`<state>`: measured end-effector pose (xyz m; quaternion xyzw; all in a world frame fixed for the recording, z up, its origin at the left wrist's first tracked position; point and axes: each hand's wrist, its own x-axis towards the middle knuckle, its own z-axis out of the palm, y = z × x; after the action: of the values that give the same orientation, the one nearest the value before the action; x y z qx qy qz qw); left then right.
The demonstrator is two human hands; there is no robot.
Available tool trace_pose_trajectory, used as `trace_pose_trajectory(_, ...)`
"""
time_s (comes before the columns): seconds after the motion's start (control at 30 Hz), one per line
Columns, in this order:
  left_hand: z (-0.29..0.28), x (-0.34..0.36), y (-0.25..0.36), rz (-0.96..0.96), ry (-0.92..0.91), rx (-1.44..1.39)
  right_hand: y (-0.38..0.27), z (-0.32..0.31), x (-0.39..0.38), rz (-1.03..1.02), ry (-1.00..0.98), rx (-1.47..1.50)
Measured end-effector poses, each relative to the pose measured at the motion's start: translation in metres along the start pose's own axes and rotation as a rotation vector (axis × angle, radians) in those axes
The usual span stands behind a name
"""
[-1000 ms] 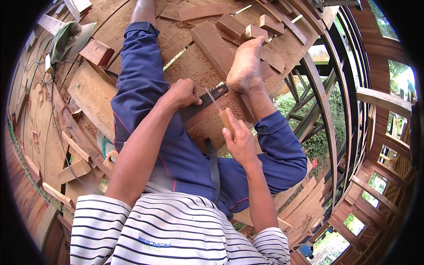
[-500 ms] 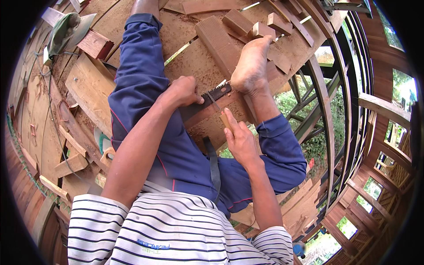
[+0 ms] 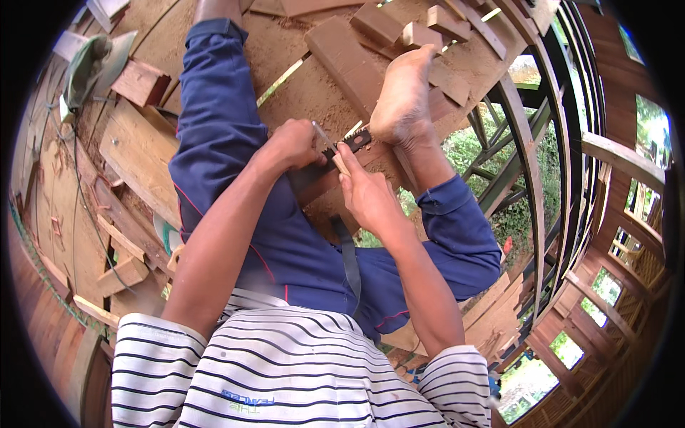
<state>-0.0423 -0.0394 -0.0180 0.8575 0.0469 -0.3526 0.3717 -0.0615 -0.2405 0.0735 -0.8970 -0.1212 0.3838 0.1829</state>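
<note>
A dark saw blade (image 3: 359,140) with a toothed edge and a hole near its end lies across a reddish wooden board (image 3: 318,184), its end close to my bare right foot (image 3: 401,107). My left hand (image 3: 292,145) is closed on the blade's left part, fingers curled over it. In my right hand (image 3: 372,200) is a thin file (image 3: 325,134) with a wooden handle (image 3: 341,163); the index finger stretches along it. The file crosses the teeth at a slant, its tip beside my left hand's knuckles. My fingers hide the blade's left end.
Wood blocks (image 3: 448,23) and a thick plank (image 3: 344,68) lie ahead on the sawdust-covered boards. At left are a cap (image 3: 89,71), a wide board (image 3: 139,153) and a cord (image 3: 84,189). Beyond the platform's right edge, greenery (image 3: 524,214) shows below dark beams (image 3: 515,153).
My right hand has pushed the file forward and to the left across the blade, so more of its tip sticks out beyond the teeth. My left hand keeps its hold on the blade.
</note>
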Motion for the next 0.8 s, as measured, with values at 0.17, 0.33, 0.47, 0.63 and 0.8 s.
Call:
trace_pose_trajectory(0.17,0.006,-0.001,-0.002,-0.022,0.089,-0.021,-0.006,-0.016,-0.010,-0.059,0.174,0.411)
trace_pose_trajectory(0.33,-0.004,-0.002,0.003,-0.071,-0.034,-0.036,0.017,-0.007,-0.032,-0.136,0.185,0.212)
trace_pose_trajectory(0.47,-0.001,-0.002,0.001,-0.037,0.026,0.015,0.036,0.014,-0.040,-0.146,0.184,0.162)
trace_pose_trajectory(0.63,-0.004,-0.003,0.005,-0.044,-0.020,-0.008,0.037,0.009,-0.044,-0.079,0.111,0.094)
trace_pose_trajectory(0.8,0.005,-0.004,-0.004,0.037,0.119,-0.025,0.024,0.009,-0.046,0.023,0.024,-0.181)
